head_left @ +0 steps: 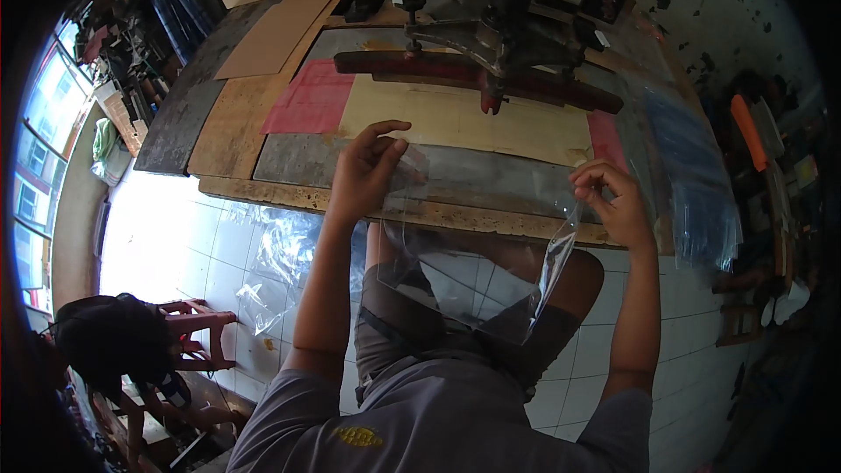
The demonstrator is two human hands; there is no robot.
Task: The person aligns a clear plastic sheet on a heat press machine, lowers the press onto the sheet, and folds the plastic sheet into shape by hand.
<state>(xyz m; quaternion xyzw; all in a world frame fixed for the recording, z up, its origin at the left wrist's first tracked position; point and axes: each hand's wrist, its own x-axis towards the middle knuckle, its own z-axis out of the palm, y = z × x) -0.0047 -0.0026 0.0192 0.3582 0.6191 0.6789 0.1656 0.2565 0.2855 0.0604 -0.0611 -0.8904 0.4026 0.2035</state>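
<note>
A clear plastic sheet (477, 285) hangs between my hands, over my lap and the front edge of the bench. My left hand (372, 166) pinches its upper left corner between thumb and fingers. At the upper right corner, my right hand (611, 197) grips the sheet the same way. Just beyond my hands lies a pale yellow sheet (464, 123) on the press bed, with red pieces (311, 98) at its ends. Above that sits the press's dark red bar (420, 66), raised on a metal frame.
A stack of clear bluish plastic sheets (696, 166) drapes over the bench's right side. Cardboard (273, 35) lies on the left. More clear plastic (293, 250) is on the tiled floor. At lower left, another person (114, 346) bends beside a red stool (200, 328).
</note>
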